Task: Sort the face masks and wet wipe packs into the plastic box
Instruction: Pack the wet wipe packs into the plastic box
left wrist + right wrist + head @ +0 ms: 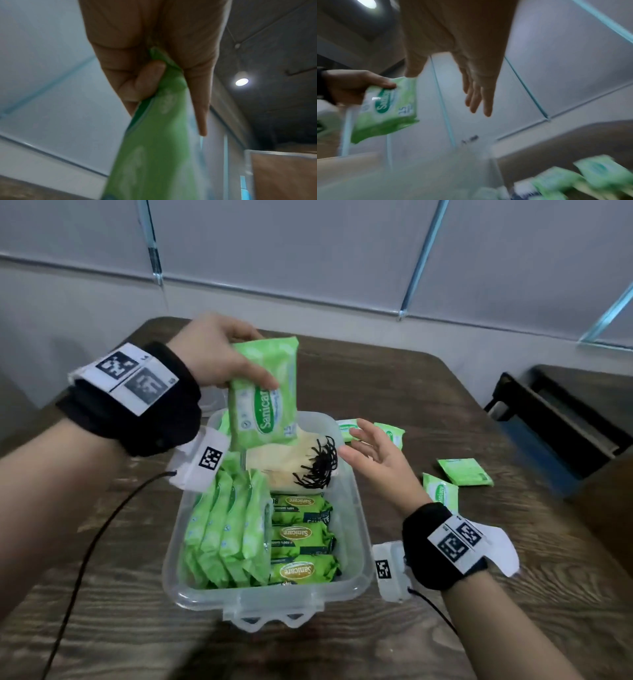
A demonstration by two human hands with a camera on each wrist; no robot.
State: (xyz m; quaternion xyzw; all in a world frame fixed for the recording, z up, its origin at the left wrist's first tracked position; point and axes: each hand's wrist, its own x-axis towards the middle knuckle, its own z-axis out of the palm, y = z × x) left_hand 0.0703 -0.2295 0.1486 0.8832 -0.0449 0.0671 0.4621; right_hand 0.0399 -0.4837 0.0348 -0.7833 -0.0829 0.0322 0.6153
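Note:
My left hand [226,354] grips a light green wet wipe pack [263,397] by its top edge and holds it upright over the far end of the clear plastic box [359,529]. The left wrist view shows thumb and fingers pinching that pack [154,148]. In the box, several light green packs [227,525] stand on edge at the left, three darker green packs [301,537] lie at the right, and yellow face masks with black ear loops [291,463] lie at the far end. My right hand [371,455] hovers open beside the box's far right rim, fingers spread [477,102], holding nothing.
Several small green wipe packs [464,472] lie loose on the wooden table [428,392] right of the box. A dark tray or bin [561,419] stands off the table's right edge. A black cable [92,539] runs across the table at the left.

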